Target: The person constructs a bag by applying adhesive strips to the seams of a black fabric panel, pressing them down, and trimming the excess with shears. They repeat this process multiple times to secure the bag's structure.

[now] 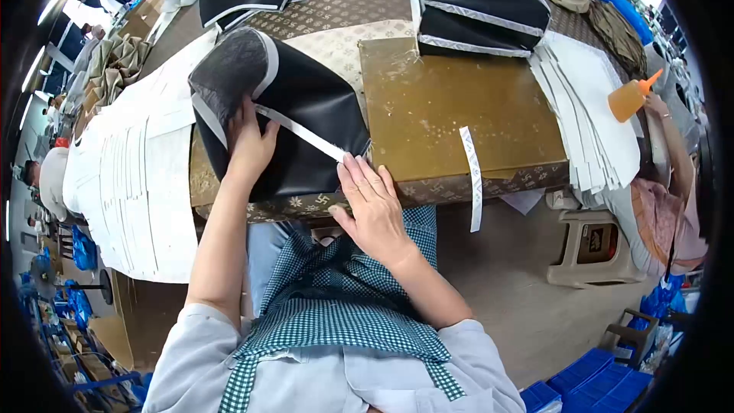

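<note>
A black piece (321,115) is being held down at the near edge of the table (428,107), directly in front of a checked apron (344,333). A narrow white strip (302,131) is being touched near both ends on its surface. Near the upper end, the left hand (251,145) is being rested by a dark grey flap (229,76), its thumb standing apart; the fingertips are being partly hidden, so whether they are clamped on anything cannot be told. The lower end is being pressed by the right hand (373,203), whose fingers are lying outstretched, side by side, with the thumb spread away.

A loose strip (472,178) is being left hanging over the front edge; its repeated printed marks are too small to be read. Similar unreadable marks are being shown along the bands of a farther black bundle (482,15). White sheets (585,107) are being overlapped to the right, where an orange-nozzled bottle (627,101) is being held by another person's hand (655,105).
</note>
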Tool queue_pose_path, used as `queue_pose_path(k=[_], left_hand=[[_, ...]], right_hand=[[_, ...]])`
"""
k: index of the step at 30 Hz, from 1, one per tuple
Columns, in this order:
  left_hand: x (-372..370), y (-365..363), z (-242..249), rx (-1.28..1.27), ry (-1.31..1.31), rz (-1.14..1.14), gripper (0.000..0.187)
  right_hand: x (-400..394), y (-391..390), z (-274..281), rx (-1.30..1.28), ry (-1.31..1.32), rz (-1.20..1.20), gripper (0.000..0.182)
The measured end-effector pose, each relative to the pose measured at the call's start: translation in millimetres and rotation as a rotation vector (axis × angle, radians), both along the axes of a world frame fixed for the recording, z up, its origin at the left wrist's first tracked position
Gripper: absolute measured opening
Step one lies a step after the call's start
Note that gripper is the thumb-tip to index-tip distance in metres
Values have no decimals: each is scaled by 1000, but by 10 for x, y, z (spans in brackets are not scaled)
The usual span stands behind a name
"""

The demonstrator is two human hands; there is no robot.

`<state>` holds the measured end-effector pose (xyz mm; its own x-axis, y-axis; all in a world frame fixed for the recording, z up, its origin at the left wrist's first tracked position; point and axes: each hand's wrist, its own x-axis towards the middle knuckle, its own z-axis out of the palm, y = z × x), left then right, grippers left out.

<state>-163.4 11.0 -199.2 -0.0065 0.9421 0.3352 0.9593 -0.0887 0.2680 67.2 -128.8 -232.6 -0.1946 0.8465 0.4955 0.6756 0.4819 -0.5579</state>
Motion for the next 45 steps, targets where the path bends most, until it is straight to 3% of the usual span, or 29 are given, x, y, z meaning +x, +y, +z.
queue_pose_path(k=[3, 6, 7, 9, 10, 12, 14, 16, 19, 21, 22, 24, 29, 31, 33, 36, 38, 40, 41, 45], left_hand=[[-83, 134, -48, 44, -131, 7, 69], [-144, 368, 14, 263, -233, -72, 45], [-80, 370, 194, 211, -326, -107, 31], [91, 258, 644, 64, -426, -189, 22], [137, 204, 793, 114, -406, -339, 21], [278, 8, 1217, -29, -395, -433, 20], [294, -102, 1583, -93, -394, -555, 22], [273, -180, 1878, -75, -350, -685, 23], [235, -159, 2389, -198, -268, -828, 21], [323, -204, 2675, -243, -138, -844, 25], [363, -245, 2874, -200, 55, -834, 24], [266, -129, 2980, -81, 109, -1013, 26], [190, -369, 3433, 258, 353, -1088, 22], [260, -383, 3497, 292, 505, -931, 18], [447, -378, 3478, 223, 683, -570, 13], [278, -163, 3175, 433, 774, -450, 12], [-260, 803, 2902, 553, 760, -541, 18], [-174, 938, 2471, 668, 652, -599, 22], [-93, 882, 2356, 456, 609, -591, 28], [162, 263, 2098, 118, 77, -667, 27]], right_hand=[[-31, -49, -32, 5, -64, -45, 62], [-16, -177, -62, -12, -119, -54, 62], [-6, -222, -52, -16, -89, -45, 59], [54, -305, -48, -12, 36, -8, 57], [103, -345, -57, 49, 99, 2, 49], [241, -467, -20, 66, 278, -31, 42], [480, -575, 106, 100, 334, -191, 28], [718, -629, 138, 167, 337, -452, 17], [1114, -603, 180, 1, 341, -727, 11], [1336, -517, 210, -45, 227, -758, 15], [1404, -476, 193, -92, 173, -782, 18], [1493, -380, 156, -193, 96, -819, 25], [1659, -200, -118, -315, 360, -794, 28], [1692, -190, -160, -342, 456, -748, 27], [1703, -187, -139, -359, 467, -724, 25], [1682, -170, -67, -383, 450, -690, 24], [1654, -164, -8, -426, 484, -674, 24], [1677, -156, -89, -412, 568, -616, 22], [1679, -159, -116, -414, 636, -580, 21], [1499, -252, 55, -449, 894, -407, 11]])
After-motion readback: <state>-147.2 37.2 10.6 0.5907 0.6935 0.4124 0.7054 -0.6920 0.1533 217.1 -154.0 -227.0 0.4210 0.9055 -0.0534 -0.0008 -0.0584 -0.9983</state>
